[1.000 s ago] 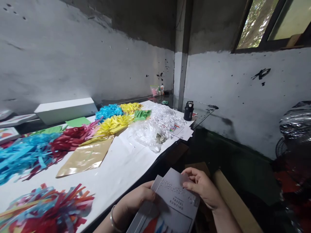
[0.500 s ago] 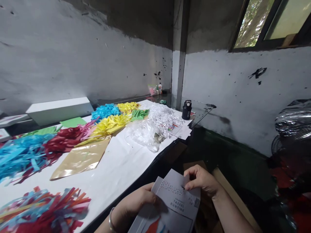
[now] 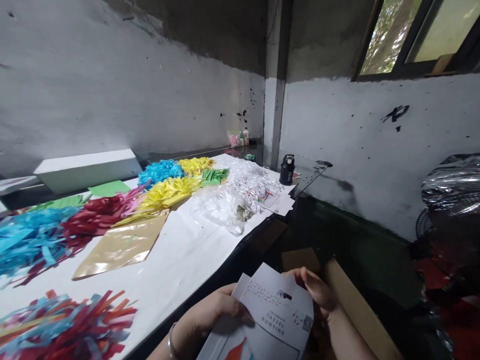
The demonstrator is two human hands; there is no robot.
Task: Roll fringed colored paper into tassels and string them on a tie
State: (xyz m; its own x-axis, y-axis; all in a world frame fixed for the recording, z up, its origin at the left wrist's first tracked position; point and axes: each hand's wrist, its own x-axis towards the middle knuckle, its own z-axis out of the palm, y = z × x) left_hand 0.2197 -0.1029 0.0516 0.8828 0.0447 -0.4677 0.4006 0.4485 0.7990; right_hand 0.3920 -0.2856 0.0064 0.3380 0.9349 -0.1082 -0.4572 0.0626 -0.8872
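Printed white cards (image 3: 275, 320) labelled "tassel bunting" overlap in a small stack at the bottom centre, the front one with a dark hang-hole near its top edge. My left hand (image 3: 221, 310), with a bangle at the wrist, grips the stack from the left, thumb on top. At the right edge of the front card is my right hand (image 3: 318, 292); its thumb points up and its fingers go behind the card, so their tips are hidden. An open cardboard box (image 3: 356, 305) lies below and to the right of this hand.
On the white-covered table (image 3: 180, 260) lie colourful tissue tassels (image 3: 67, 325), a brown paper sheet (image 3: 122, 245), clear plastic bags (image 3: 221, 205) and shiny white strands (image 3: 247, 177). A black bottle (image 3: 287, 170) stands near the far corner. Silver bundles (image 3: 450, 185) are at the right.
My right hand has let go of its pinch at the hang-hole and slid to the card's right edge, fingers behind it. The hole now shows. My left hand keeps its grip.
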